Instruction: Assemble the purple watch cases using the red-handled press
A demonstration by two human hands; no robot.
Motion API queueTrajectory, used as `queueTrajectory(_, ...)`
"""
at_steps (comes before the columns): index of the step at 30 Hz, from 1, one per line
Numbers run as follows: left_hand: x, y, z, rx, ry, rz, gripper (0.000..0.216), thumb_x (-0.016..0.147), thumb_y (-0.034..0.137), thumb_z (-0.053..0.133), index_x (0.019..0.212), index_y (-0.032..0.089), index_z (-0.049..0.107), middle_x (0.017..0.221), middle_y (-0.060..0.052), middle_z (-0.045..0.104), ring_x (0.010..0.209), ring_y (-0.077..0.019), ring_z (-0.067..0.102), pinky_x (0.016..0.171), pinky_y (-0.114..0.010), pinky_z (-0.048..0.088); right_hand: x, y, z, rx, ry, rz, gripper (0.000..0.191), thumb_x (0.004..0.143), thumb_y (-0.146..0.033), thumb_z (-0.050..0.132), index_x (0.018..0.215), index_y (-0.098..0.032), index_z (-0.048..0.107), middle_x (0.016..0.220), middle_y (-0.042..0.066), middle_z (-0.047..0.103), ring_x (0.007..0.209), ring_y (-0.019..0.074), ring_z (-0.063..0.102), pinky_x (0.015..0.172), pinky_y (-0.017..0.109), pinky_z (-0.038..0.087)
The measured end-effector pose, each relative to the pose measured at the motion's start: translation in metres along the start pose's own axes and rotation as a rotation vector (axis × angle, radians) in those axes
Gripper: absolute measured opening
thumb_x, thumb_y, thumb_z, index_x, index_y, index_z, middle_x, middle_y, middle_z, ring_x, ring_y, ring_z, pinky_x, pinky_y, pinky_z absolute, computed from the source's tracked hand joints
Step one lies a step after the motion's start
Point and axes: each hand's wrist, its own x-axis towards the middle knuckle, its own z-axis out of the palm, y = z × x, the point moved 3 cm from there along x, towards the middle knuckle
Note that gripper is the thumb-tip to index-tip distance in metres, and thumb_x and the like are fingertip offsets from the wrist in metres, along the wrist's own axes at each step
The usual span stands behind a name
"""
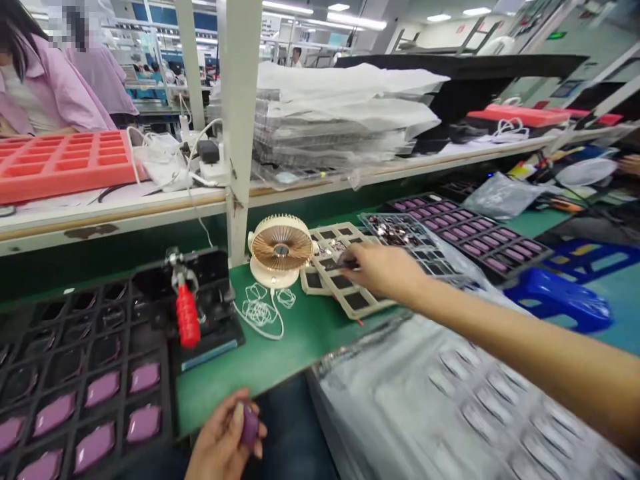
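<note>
My left hand (223, 440) is at the bottom edge, below the green bench, with its fingers closed on a small purple part (249, 425). My right hand (380, 270) reaches out across the bench to a beige compartment tray (350, 297). Its fingers pinch a small dark piece (347, 264) over the tray's middle. A clear tray (400, 233) of small shiny parts lies just behind the beige one. At the left a black tray (75, 373) holds several purple parts in its near rows.
A small beige desk fan (281, 250) stands left of the beige tray, its coiled cable beside it. A red-handled toggle clamp (187, 313) sits on a black fixture. Bagged trays (450, 400) lie lower right. A blue stool (555, 297) and people in pink coats (55, 80) are nearby.
</note>
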Motion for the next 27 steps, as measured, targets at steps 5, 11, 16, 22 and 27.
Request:
queueTrajectory(5,-0.024,0.016,-0.018,-0.128,-0.091,-0.080,0.040,0.073,0.029,0.097,0.107,0.013,0.082,0.100,-0.011,0.077,0.081,-0.0189,0.074,0.071,-0.027,0.059,-0.080,-0.115,0.037,0.214,-0.115,-0.142,0.027,0.094,-0.045,0.072,0.108,-0.022,0.074,0.106,0.006,0.079,0.096,0.0237,0.075,0.076,0.028,0.049)
queueTrajectory(11,-0.056,0.040,-0.045,-0.159,-0.210,-0.062,0.035,0.082,0.027,0.091,0.112,0.014,0.079,0.102,-0.010,0.077,0.081,-0.0171,0.074,0.070,-0.027,0.060,-0.105,-0.163,0.025,0.246,-0.046,-0.079,0.026,0.102,-0.037,0.063,0.119,-0.021,0.075,0.134,0.010,0.072,0.112,0.0250,0.071,0.081,0.029,0.051)
queueTrajectory(16,-0.068,0.049,-0.060,-0.187,-0.208,0.171,0.034,0.080,0.025,0.092,0.109,0.018,0.078,0.106,-0.009,0.079,0.091,-0.0167,0.074,0.084,-0.029,0.059,-0.197,-0.224,-0.027,0.728,0.035,-0.149,0.027,0.105,-0.041,0.056,0.094,-0.023,0.073,0.090,0.004,0.078,0.080,0.0204,0.072,0.070,0.028,0.051)
queueTrajectory(22,-0.080,0.048,-0.074,-0.089,-0.229,0.272,0.030,0.075,0.024,0.095,0.100,0.021,0.080,0.102,-0.007,0.082,0.092,-0.0178,0.077,0.091,-0.029,0.059,-0.269,-0.297,-0.004,1.014,0.183,-0.464,0.020,0.107,-0.035,0.058,0.120,-0.022,0.067,0.096,0.005,0.076,0.076,0.0162,0.071,0.065,0.026,0.048)
queueTrajectory(27,-0.092,0.058,-0.076,0.290,-0.264,0.399,0.029,0.085,0.028,0.087,0.112,0.023,0.082,0.110,-0.010,0.082,0.101,-0.0235,0.077,0.094,-0.034,0.060,-0.271,-0.290,0.010,1.047,0.304,-0.585,0.018,0.107,-0.024,0.054,0.124,-0.022,0.062,0.094,0.005,0.073,0.076,0.0170,0.068,0.066,0.029,0.045)
